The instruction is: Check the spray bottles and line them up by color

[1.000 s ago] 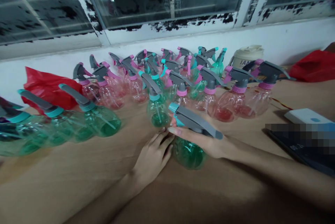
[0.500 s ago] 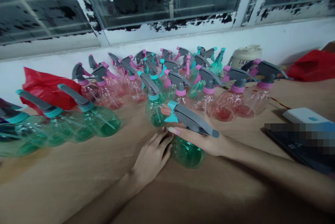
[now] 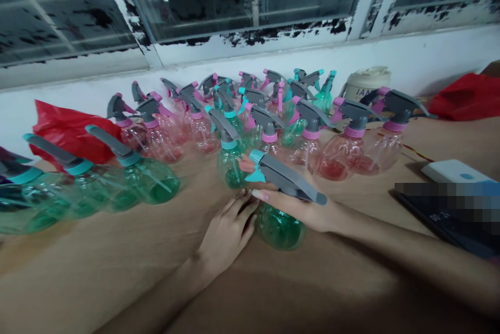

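A green spray bottle (image 3: pixel 282 227) with a grey and teal trigger head (image 3: pixel 289 175) stands upright on the table in front of me. My right hand (image 3: pixel 308 208) is wrapped round its neck from the right, just under the head, with the thumb across the near side. On the left of the bottle, my left hand (image 3: pixel 228 230) lies on the tabletop, fingers stretched forward and holding nothing. Its thumb side is close against the bottle, and whether they touch I cannot tell. Right behind the hands is another green spray bottle (image 3: pixel 230 167) with a teal collar.
Several pink spray bottles (image 3: pixel 332 159) and green ones crowd the back. Another green row (image 3: pixel 156 183) stands at left before a red plastic bag (image 3: pixel 74 133). At right lie a white device (image 3: pixel 457 173), a dark phone-like slab (image 3: pixel 433 219) and a second red bag (image 3: pixel 469 97).
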Demonstrator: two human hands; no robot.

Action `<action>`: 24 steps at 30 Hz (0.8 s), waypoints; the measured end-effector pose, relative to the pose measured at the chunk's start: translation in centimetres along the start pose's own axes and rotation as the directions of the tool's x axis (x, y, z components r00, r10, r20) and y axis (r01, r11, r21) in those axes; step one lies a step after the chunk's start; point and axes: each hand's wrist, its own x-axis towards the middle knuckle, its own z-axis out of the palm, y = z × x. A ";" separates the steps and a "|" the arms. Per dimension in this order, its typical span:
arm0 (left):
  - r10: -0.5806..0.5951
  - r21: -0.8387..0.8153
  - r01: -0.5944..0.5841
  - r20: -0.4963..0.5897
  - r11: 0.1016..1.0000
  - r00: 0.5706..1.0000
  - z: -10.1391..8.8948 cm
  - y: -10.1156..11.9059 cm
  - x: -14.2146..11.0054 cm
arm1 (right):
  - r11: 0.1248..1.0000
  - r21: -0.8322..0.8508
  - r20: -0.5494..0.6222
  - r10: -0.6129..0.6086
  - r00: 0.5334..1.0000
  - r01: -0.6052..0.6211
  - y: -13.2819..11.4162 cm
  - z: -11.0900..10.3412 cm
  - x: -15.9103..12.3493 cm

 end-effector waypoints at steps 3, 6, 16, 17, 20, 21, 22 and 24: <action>-0.005 -0.010 0.005 -0.014 1.000 1.000 0.0 0.0 0.0 | 1.000 0.029 0.012 -0.003 1.000 0.003 0.1 0.0 -0.1; -0.004 -0.015 0.004 -0.024 1.000 1.000 0.0 0.0 0.0 | 0.997 0.080 0.021 -0.011 1.000 0.009 0.1 0.0 -0.1; -0.014 -0.017 0.014 -0.025 1.000 1.000 0.0 0.0 0.0 | 0.998 0.055 -0.049 0.029 0.998 -0.027 -1.0 0.2 0.3; -0.013 -0.017 0.013 -0.018 1.000 1.000 0.0 0.0 0.0 | 0.999 0.029 -0.053 0.035 0.998 -0.033 -1.1 0.2 0.3; -0.012 -0.018 0.012 -0.004 1.000 1.000 -0.1 0.0 0.1 | 1.000 -0.007 -0.056 0.028 0.998 -0.029 -1.3 0.1 0.2; -0.012 -0.017 0.012 -0.005 1.000 1.000 -0.1 0.0 0.1 | 1.000 -0.001 -0.050 0.031 0.998 -0.031 -1.3 0.1 0.2; -0.010 -0.016 0.010 -0.005 1.000 1.000 -0.1 0.0 0.1 | 0.999 0.015 -0.046 0.035 0.998 -0.034 -1.2 0.2 0.2; -0.007 -0.012 0.006 -0.009 1.000 1.000 -0.1 0.0 0.0 | 0.997 0.067 -0.041 0.038 0.998 -0.036 -1.0 0.2 0.3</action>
